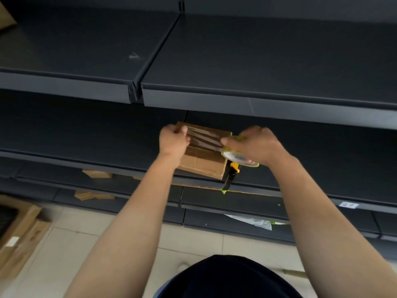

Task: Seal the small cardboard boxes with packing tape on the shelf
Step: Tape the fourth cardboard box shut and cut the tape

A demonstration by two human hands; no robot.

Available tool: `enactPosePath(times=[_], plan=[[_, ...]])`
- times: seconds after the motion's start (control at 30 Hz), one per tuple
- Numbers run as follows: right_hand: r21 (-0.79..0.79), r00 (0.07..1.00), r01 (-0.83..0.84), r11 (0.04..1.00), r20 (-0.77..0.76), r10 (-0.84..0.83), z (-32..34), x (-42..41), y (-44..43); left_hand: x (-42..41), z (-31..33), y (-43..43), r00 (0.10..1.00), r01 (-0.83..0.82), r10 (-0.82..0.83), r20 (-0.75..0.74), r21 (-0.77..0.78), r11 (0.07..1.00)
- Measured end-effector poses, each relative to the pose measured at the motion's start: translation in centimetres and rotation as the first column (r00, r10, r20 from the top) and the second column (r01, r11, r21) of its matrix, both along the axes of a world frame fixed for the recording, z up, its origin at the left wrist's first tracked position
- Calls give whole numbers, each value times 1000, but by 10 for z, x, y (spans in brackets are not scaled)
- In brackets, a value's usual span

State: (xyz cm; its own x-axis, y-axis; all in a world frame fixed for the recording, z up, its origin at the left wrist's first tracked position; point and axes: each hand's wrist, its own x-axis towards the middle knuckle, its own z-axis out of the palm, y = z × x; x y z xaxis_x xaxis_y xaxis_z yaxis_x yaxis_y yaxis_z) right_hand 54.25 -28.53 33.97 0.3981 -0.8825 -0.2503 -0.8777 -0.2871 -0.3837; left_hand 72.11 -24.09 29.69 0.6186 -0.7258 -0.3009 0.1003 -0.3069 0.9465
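A small brown cardboard box (202,162) lies on the dark middle shelf (86,136), near its front edge. My left hand (173,139) pinches the free end of a clear tape strip (204,137) at the box's left side. My right hand (257,145) grips a roll of packing tape (236,157) with a yellow-green rim at the box's right side. The strip is stretched between both hands above the top of the box.
A yellow and black utility knife (231,175) lies on the shelf edge just right of the box. An upper shelf (236,97) overhangs the work spot. Lower shelves hold cardboard pieces (96,173) and a plastic bag (253,221). Cardboard boxes (19,231) stand on the floor at left.
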Motion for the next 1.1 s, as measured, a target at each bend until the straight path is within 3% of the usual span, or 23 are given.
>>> enactPosePath(times=[0.13, 0.27, 0.4, 0.63, 0.93, 1.1], plan=[[5, 997, 69, 998, -14, -69, -23, 3, -12, 18, -14, -3, 998, -10, 6, 69, 53, 999], [-35, 988, 89, 995, -122, -93, -27, -7, -22, 53, -22, -5, 961, -163, 137, 239, 93, 982], [-16, 974, 49, 999, -219, -51, -35, -16, -26, 72, -30, -9, 965, -142, 111, 237, 118, 983], [-63, 974, 87, 994, -202, -98, -48, -6, -33, 75, -47, -13, 954, -146, 89, 286, 184, 972], [-73, 955, 132, 989, -259, -146, -79, -4, -38, 75, -65, -18, 972, -126, 67, 226, 258, 958], [-19, 966, 145, 989, -212, -146, -85, -5, -38, 78, -73, -18, 989, -134, 116, 87, 252, 958]])
